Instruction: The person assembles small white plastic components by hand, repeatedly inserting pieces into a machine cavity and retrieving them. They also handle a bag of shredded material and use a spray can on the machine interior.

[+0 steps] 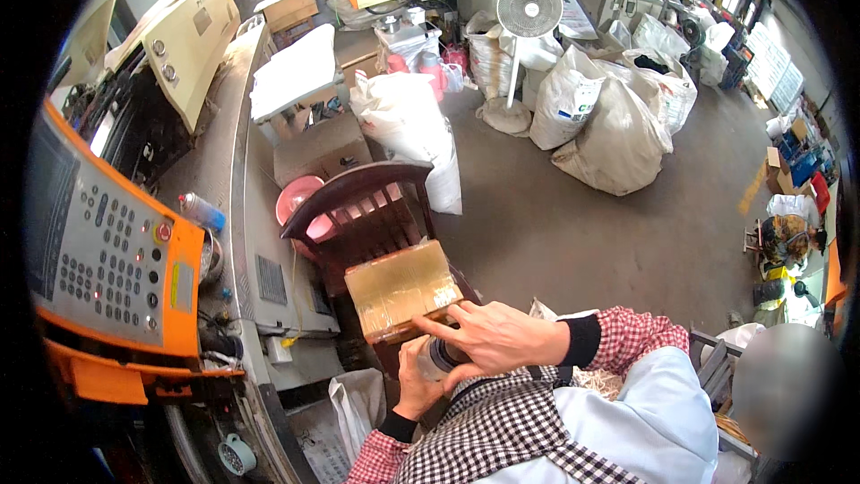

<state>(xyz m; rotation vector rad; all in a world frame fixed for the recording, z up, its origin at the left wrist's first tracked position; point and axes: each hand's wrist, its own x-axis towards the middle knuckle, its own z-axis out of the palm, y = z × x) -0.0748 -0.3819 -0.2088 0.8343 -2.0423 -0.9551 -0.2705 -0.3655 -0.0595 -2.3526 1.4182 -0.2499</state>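
Close to my body, my left hand (417, 381) is closed around the side of a round, dark and partly see-through thing (442, 356); its exact kind is hard to make out. My right hand (509, 337) reaches over from the other side, thumb and fingers around the same thing. The right index and middle fingers stretch out toward the near edge of a brown cardboard box (402, 289). Shiny tape covers this box, which rests on the seat of a dark wooden chair (358, 193). Most of the round thing is hidden by my fingers.
On the left stands an orange machine control panel (116, 251) with a spray can (202, 212) beside it. A pink basin (300, 200) and white sack (408, 130) are behind the chair. Farther off are a standing fan (528, 9) and several full sacks (618, 134).
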